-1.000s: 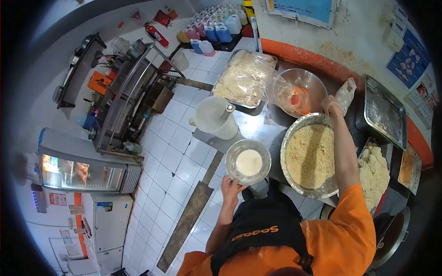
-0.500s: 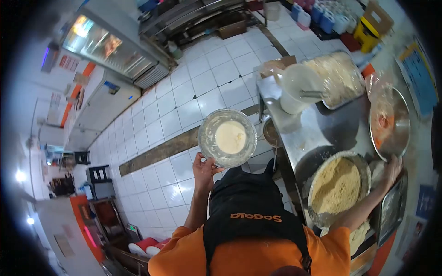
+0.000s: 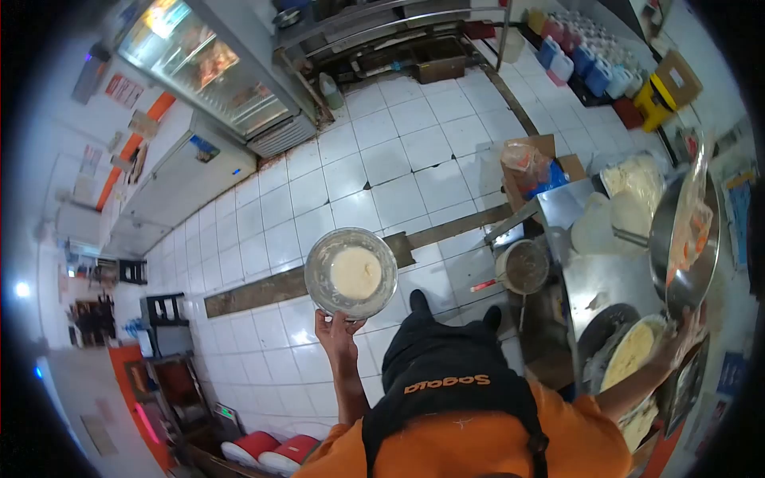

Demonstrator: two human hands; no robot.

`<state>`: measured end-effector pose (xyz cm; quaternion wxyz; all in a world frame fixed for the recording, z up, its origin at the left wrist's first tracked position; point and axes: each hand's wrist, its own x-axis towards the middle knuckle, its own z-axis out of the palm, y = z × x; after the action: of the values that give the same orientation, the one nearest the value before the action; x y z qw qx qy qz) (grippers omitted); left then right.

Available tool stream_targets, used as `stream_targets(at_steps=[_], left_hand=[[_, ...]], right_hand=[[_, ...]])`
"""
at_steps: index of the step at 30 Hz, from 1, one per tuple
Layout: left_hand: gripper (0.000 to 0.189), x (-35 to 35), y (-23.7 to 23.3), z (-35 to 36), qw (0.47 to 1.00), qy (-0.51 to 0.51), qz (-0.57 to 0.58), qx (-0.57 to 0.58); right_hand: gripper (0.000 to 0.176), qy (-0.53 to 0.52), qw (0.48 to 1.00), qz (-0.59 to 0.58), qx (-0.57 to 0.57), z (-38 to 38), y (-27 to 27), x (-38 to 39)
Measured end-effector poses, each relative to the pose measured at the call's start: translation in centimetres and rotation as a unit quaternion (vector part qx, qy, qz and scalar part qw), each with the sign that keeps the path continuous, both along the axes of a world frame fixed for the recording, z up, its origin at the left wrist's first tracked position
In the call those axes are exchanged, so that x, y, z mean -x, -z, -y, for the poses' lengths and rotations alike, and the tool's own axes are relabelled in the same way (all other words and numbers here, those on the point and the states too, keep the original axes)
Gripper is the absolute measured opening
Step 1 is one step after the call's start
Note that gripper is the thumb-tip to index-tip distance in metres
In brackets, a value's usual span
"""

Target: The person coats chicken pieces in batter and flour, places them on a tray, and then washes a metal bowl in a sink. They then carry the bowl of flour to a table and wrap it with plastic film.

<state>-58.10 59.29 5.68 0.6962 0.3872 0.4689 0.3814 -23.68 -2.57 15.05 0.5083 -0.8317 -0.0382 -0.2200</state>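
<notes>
My left hand (image 3: 338,325) grips the near rim of a round metal bowl (image 3: 315,256), which is held out over the tiled floor. Inside the bowl lies a pale, creamy mixture (image 3: 355,272). On the right, my right hand (image 3: 687,330) is closed at the lower rim of a large steel bowl (image 3: 663,239), which is tilted up on its side. A plastic bag with orange contents (image 3: 692,239) hangs in that bowl. Below my right arm's reach is a basin of yellowish crumbly powder (image 3: 631,355), partly covered by the forearm.
A steel table (image 3: 594,279) holds a white pitcher (image 3: 594,227) and a bagged tray (image 3: 633,179). A pot (image 3: 526,267) stands below the table's left edge. A cardboard box (image 3: 518,171) is behind. A glass-door fridge (image 3: 215,68) stands at the upper left.
The view has shifted. The large steel bowl has tipped up, with my right hand now at its rim. My left hand still holds the mixture bowl, now lower and further left in view.
</notes>
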Motion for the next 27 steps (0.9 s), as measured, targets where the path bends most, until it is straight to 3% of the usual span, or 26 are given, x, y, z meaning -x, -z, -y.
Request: stream_targets(at_steps=[1,3,5,8,10,11,13,15,16,19,23,24,25,26,27], left_hand=[[0.019,0.2,-0.3,-1.9,1.0,-0.006,0.003,-0.016],[0.022,-0.2,-1.5,-5.8,0.999,0.015,-0.023,-0.026],[0.026,-2.0,-1.5,-9.8,0.998,0.029,-0.028,-0.044],[0.04,-6.1,-2.0,-14.5,0.993,0.076,-0.027,-0.083],[0.04,-10.5,-2.1,-16.8,0.99,0.109,-0.035,-0.082],[0.039,-12.7,-2.1,-18.0,0.987,0.132,-0.046,-0.078],[0.037,-17.4,-0.3,-19.8,0.973,0.207,-0.005,-0.099],[0.033,-23.9,-0.4,-20.0,0.967,0.245,-0.028,-0.07],[0.033,-27.1,-0.1,-19.8,0.963,0.263,-0.019,-0.05],[0.029,-36.1,1.4,-19.0,0.938,0.346,-0.011,-0.021],[0.026,-48.1,2.1,-15.5,0.903,0.423,0.003,-0.079],[0.025,-51.3,3.3,-14.8,0.884,0.454,-0.005,-0.115],[0.023,-54.5,4.3,-13.9,0.863,0.482,-0.007,-0.153],[0.023,-57.4,5.3,-12.6,0.853,0.484,-0.033,-0.196],[0.023,-60.0,6.5,-12.1,0.841,0.503,-0.027,-0.195]], right_hand=[[0.037,0.11,0.993,-0.033,0.019,-8.0,-4.3,2.1],[0.039,0.158,0.953,-0.131,-0.225,-11.3,-5.0,2.1],[0.028,0.145,0.942,-0.099,-0.287,-14.1,-5.2,2.7],[0.021,0.202,0.921,-0.084,-0.324,-13.1,-3.1,3.5],[0.013,0.194,0.901,-0.103,-0.373,-11.2,-0.7,4.6],[0.013,0.243,0.89,-0.039,-0.383,-13.7,-0.9,5.0],[0.013,0.292,0.882,-0.03,-0.368,-16.3,-1.8,6.3],[0.012,0.322,0.923,-0.009,-0.211,-14.6,0.7,7.7],[0.009,0.392,0.849,0.006,-0.353,-18.8,-1.8,7.0],[0.007,0.442,0.813,0.04,-0.376,-19.2,-0.3,7.8],[0.014,0.473,0.755,0.069,-0.449,-19.4,2.7,13.2],[0.032,0.598,0.724,0.005,-0.343,-20.8,2.9,14.3],[0.032,0.618,0.708,0.014,-0.342,-21.8,3.5,16.2],[0.042,0.644,0.765,-0.007,-0.027,-22.8,4.8,19.4],[0.052,0.601,0.743,-0.042,0.292,-24.6,5.4,22.4]])
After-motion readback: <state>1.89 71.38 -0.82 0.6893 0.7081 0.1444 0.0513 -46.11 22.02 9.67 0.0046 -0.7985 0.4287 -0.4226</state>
